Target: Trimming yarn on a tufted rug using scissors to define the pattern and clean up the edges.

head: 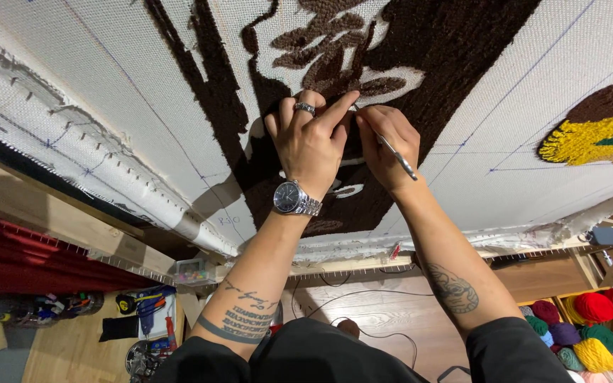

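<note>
Closest to me are the two tattooed forearms rising out of black sleeves, a steel wristwatch [294,198] on the left one. Above them the left hand [312,145] lies flat-knuckled against the cloth, ring on one finger, its forefinger stretched rightward so the tip presses the pile just where the tool's tip meets it. The right hand [386,147] sits just beside it, touching or nearly so, fingers pinched closed round a slim metal tool [397,155]; whether it is tweezers or fine snips I cannot tell. The tool's long axis runs on a slant, its free end pointing down and to the right past the wrist, its working end up and to the left, right under the left forefinger. So the spot being worked lies up-left of the right hand's grip, with both hands equally close to it.

That spot is in the dark brown tufted pile [420,42] on the stretched white backing cloth [533,92]. Farther off on the cloth is a yellow tufted patch [604,138], then the wooden frame [363,264], and beyond it balls of yarn [594,306].
</note>
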